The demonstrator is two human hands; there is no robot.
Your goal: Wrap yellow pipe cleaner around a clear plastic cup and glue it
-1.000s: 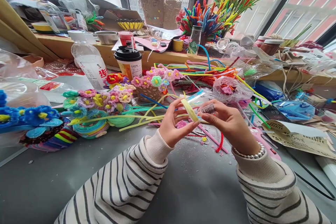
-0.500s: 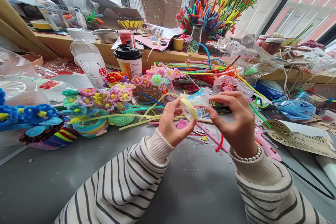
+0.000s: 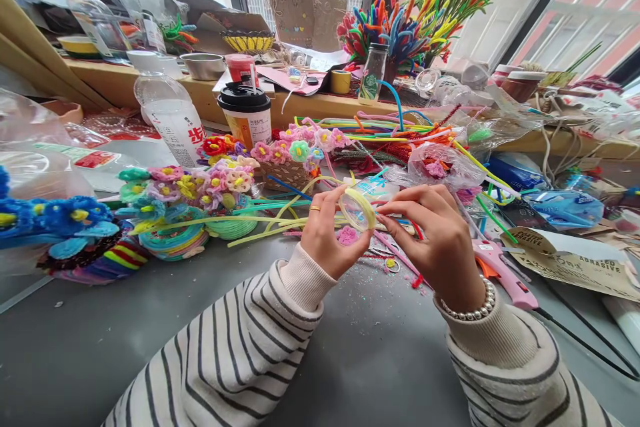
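My left hand (image 3: 323,233) grips a clear plastic bottle piece (image 3: 376,188) with blue print, its round open end tilted toward me. A pale yellow pipe cleaner (image 3: 369,211) runs round that rim. At the rim's right side, my right hand (image 3: 437,233) has thumb and forefinger pinched together on the yellow edge; exactly what lies between the fingertips is partly hidden. Long yellow pipe cleaners (image 3: 270,221) stretch over the table left of my left hand. Below the bottle piece lies a pink pipe-cleaner flower (image 3: 347,235).
Flower-topped baskets (image 3: 173,237) stand left, before a water bottle (image 3: 173,123) and a lidded paper cup (image 3: 245,113). A pink glue gun (image 3: 505,273) with a cord and a sandpaper sheet (image 3: 570,260) lie right. Bundled pipe cleaners (image 3: 395,33) stand on the sill.
My right hand has come off the side of the bottle piece and its fingers have closed at the yellow rim. The bottle piece has turned so its open end faces me more.
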